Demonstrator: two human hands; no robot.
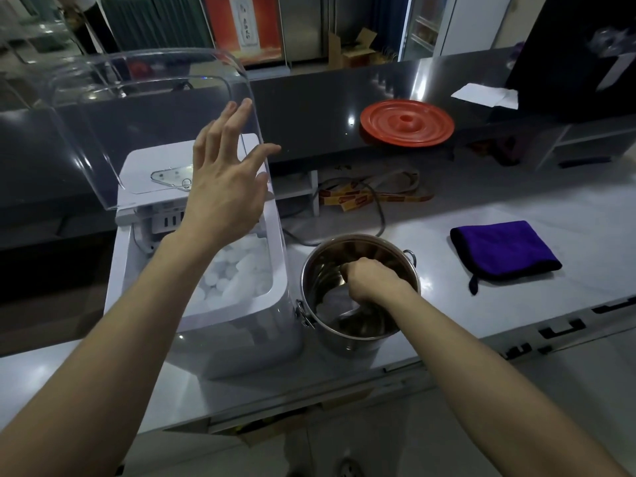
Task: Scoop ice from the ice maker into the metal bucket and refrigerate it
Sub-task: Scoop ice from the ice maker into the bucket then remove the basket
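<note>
The white ice maker stands on the counter with its clear lid swung up. Its basket is full of white ice. My left hand is raised over the ice with fingers spread, the fingertips against the right edge of the raised lid. Just right of the machine stands the metal bucket, upright and uncovered. My right hand reaches down inside it, fingers curled round the handle of a pale scoop that is mostly hidden under the hand.
A round red lid lies on the dark raised ledge behind the bucket. A folded purple cloth rests on the light counter to the right. White paper sits at the far right, and cables run behind the bucket.
</note>
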